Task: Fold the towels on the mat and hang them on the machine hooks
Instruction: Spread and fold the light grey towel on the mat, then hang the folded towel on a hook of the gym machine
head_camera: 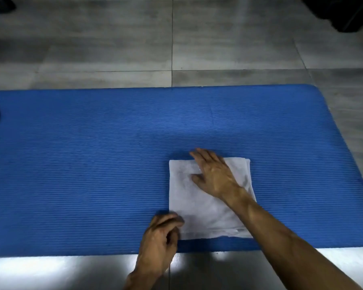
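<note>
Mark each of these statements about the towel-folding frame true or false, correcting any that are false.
1. The white towel lies folded on the blue mat. True.
2. The right hand rests flat on top of the towel. True.
3. The left hand is lifted high, clear of the mat. False: it sits at the towel's near left corner.
4. The towel hangs on a hook. False: it lies on the mat; no hook is visible.

Gym-like room: blue exercise mat (92, 164), grey tiled floor (113, 49).
</note>
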A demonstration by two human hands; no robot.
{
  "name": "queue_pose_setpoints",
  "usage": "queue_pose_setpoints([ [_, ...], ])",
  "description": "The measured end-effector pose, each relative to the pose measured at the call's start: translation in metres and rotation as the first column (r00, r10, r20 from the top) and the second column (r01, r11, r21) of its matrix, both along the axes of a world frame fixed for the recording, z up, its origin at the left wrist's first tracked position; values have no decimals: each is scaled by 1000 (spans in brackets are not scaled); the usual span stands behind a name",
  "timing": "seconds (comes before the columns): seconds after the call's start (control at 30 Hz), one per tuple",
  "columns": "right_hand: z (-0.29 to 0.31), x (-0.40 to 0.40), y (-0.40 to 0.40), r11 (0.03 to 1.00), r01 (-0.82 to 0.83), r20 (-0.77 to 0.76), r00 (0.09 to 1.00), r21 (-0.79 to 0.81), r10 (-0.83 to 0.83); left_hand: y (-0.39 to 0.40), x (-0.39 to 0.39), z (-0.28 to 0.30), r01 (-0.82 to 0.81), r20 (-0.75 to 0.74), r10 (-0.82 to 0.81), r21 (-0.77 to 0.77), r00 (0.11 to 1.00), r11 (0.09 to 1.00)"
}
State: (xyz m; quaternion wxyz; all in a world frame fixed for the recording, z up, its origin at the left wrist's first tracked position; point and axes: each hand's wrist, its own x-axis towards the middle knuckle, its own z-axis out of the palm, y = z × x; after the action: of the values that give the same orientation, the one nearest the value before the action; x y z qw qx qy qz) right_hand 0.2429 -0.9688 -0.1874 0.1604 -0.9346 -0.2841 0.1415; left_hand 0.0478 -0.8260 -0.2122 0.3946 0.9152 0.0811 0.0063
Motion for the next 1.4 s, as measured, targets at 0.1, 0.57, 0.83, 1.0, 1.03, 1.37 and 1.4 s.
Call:
queue_pose_setpoints([
  [0.1,-11,21,28,995,-49,-139,990,-90,36,29,9,5,-217,-32,216,-45,976,975],
  [0.57,223,24,-2,920,273,-636,771,280,-35,138,73,160,-347,-349,280,-144,894,927],
  [0.83,525,4,4,806,407,-480,859,431,-177,142,82,490,-185,-261,151,-111,953,976],
  [1.0,721,-9,9,697,479,-442,860,533,-254,141,90,680,-136,-247,84,-200,965,970],
  [1.03,752,-12,10,680,480,-436,863,554,-254,141,92,711,-147,-241,94,-212,966,966],
  [1.37,986,-45,28,627,412,-238,908,661,-346,173,101,939,-15,-23,10,-189,1000,982],
  [1.4,997,-48,29,620,412,-223,905,667,-362,175,103,951,13,4,-12,-165,1000,986],
])
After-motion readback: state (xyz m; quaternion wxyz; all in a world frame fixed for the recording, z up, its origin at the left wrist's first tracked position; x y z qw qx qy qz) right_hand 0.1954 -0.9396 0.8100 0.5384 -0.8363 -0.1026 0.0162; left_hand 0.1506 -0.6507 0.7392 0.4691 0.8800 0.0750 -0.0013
